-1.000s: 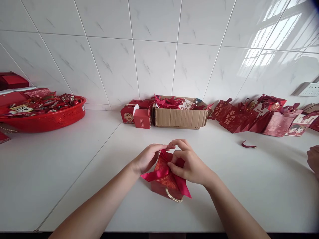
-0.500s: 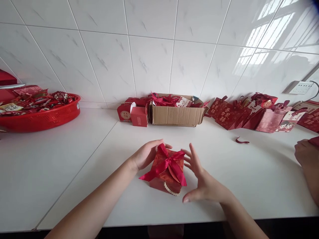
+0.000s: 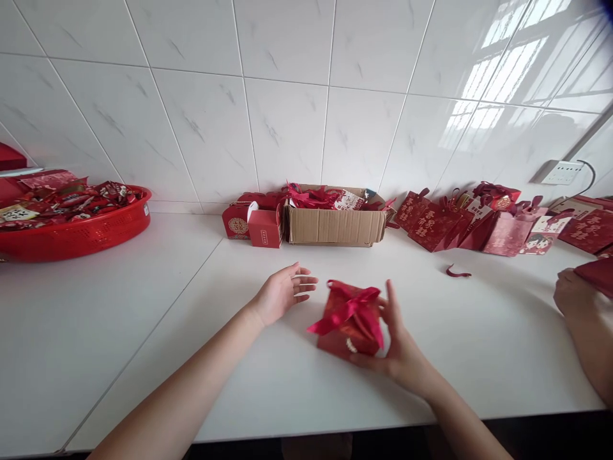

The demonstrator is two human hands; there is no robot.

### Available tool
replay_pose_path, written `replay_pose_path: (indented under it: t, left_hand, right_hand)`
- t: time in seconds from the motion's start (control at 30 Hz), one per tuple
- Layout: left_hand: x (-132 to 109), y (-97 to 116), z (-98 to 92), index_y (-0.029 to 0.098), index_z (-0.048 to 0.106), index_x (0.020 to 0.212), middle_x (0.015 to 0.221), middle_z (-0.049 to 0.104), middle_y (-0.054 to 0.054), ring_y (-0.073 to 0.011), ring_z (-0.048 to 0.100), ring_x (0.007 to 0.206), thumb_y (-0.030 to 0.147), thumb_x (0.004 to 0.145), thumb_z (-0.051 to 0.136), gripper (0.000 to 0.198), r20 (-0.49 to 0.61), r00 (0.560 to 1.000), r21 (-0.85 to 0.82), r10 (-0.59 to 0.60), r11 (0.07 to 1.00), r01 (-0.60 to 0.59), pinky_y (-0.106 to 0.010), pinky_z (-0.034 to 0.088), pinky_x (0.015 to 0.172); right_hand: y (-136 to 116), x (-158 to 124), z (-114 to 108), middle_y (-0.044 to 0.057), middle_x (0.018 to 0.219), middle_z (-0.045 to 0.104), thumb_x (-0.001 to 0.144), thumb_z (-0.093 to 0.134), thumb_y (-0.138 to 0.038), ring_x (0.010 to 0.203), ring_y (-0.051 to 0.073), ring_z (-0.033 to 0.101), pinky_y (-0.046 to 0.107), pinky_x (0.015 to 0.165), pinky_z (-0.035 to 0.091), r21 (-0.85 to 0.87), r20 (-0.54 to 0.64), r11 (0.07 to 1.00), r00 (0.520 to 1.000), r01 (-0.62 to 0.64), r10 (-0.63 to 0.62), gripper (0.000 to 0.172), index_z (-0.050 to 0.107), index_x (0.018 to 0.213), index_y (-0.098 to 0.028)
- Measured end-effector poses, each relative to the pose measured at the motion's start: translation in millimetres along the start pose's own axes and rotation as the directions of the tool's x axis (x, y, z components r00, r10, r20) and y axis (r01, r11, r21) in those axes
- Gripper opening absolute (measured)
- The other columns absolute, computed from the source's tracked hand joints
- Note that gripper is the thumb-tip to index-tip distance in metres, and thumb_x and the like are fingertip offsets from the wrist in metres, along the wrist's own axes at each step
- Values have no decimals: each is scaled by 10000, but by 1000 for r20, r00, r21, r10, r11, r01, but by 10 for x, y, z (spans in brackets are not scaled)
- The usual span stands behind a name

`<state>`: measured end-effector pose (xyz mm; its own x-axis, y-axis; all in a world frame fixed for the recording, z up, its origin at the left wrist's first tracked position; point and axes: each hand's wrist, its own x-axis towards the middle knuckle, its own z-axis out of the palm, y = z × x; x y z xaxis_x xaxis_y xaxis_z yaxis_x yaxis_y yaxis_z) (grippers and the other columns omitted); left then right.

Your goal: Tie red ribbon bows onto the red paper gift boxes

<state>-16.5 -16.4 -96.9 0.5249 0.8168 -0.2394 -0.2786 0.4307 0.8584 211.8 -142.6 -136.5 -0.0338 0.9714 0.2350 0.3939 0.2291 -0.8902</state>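
Observation:
A red gift box [image 3: 335,342] with a crimson ribbon bow [image 3: 353,306] on top is in front of me, over the white counter [image 3: 230,377]. My right hand [image 3: 395,342] grips its right side, with the thumb along the near face and the other fingers partly hidden behind the box. Only a short piece of the box's cream cord handle [image 3: 351,345] shows beside the thumb. To the left of the box, apart from it, my left hand [image 3: 286,294] holds nothing, and its fingers are spread.
Against the tiled wall stand a cardboard box [image 3: 335,227] of red ribbons and small red boxes [image 3: 265,229]. A red basket [image 3: 96,239] of wrapped sweets is at left. Red gift bags [image 3: 443,227] and a ribbon scrap [image 3: 458,273] lie right. Another person's hand [image 3: 575,294] is at far right.
The gift box has shifted to the right, away from my left hand, which has let go of it. My right hand has closed on the box's right side.

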Motion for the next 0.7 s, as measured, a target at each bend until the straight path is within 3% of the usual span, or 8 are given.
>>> replay_pose_path:
  t: [0.07, 0.13, 0.17, 0.2, 0.37, 0.53, 0.63, 0.7]
  left_hand:
    - [14, 11, -19, 167, 577, 907, 1014, 651, -111, -222, 600, 948, 437, 801, 574, 290, -60, 998, 1, -2, 1000, 2, -318, 428, 785]
    - [15, 22, -24, 169, 573, 900, 1030, 648, -113, -225, 594, 960, 432, 781, 597, 290, -104, 995, 7, -1, 1000, 2, -319, 427, 784]
    - [14, 26, -24, 169, 572, 896, 1033, 647, -113, -224, 593, 960, 431, 773, 606, 291, -118, 993, 11, -2, 1000, 3, -319, 427, 783]
    - [14, 27, -24, 170, 570, 891, 1033, 646, -112, -222, 592, 955, 430, 767, 611, 292, -126, 992, 13, -3, 1000, 4, -320, 427, 781]
    - [34, 11, -30, 177, 561, 892, 1030, 643, -103, -217, 587, 950, 434, 751, 619, 299, -132, 991, 19, -10, 1000, 12, -320, 427, 776]
    - [35, -9, -35, 187, 530, 863, 1081, 631, -99, -208, 574, 993, 355, 747, 593, 214, -111, 994, 108, 6, 994, 6, -311, 426, 799]
    - [56, -61, -58, 202, 486, 856, 1116, 618, -91, -210, 570, 1043, 316, 756, 543, 163, -109, 992, 313, 69, 949, -32, -317, 440, 821]
    - [91, -117, -93, 212, 465, 871, 1120, 608, -90, -222, 566, 1065, 316, 767, 499, 151, -132, 969, 580, 206, 809, -93, -335, 454, 822]
  right_hand:
    - [145, -45, -272, 154, 1403, 335, 634, 721, -491, 1300, 327, 368, 533, 1038, 324, -99, -307, 981, 943, -169, 131, 1265, -230, 1431, -247]
    - [317, -112, -525, 235, 1466, 189, 579, 711, -589, 1361, 392, 215, 547, 1076, 246, -193, -672, 864, 704, -466, 229, 1339, -207, 1442, -134]
    - [399, -147, -622, 251, 1486, 134, 551, 706, -624, 1374, 417, 149, 568, 1077, 224, -206, -749, 795, 615, -571, 247, 1359, -172, 1450, -106]
    - [470, -180, -691, 243, 1502, 104, 565, 678, -650, 1383, 415, 118, 580, 1063, 247, -201, -777, 749, 568, -631, 271, 1328, -140, 1458, -106]
    - [556, -229, -703, 265, 1498, 163, 686, 524, -676, 1389, 390, 146, 559, 1092, 177, -364, -700, 579, 624, -729, 346, 1128, 35, 1468, -25]
    - [512, -210, -677, 251, 1500, 182, 724, 464, -679, 1388, 379, 162, 549, 1089, 189, -398, -682, 540, 633, -742, 367, 1077, 27, 1471, -38]
    - [575, -210, -658, 264, 1490, 193, 729, 464, -671, 1383, 393, 168, 576, 1071, 201, -411, -685, 522, 631, -747, 364, 1065, 31, 1470, -40]
    - [591, -169, -590, 264, 1487, 200, 755, 457, -634, 1379, 401, 177, 618, 1050, 194, -464, -637, 527, 682, -712, 360, 989, 76, 1472, -69]
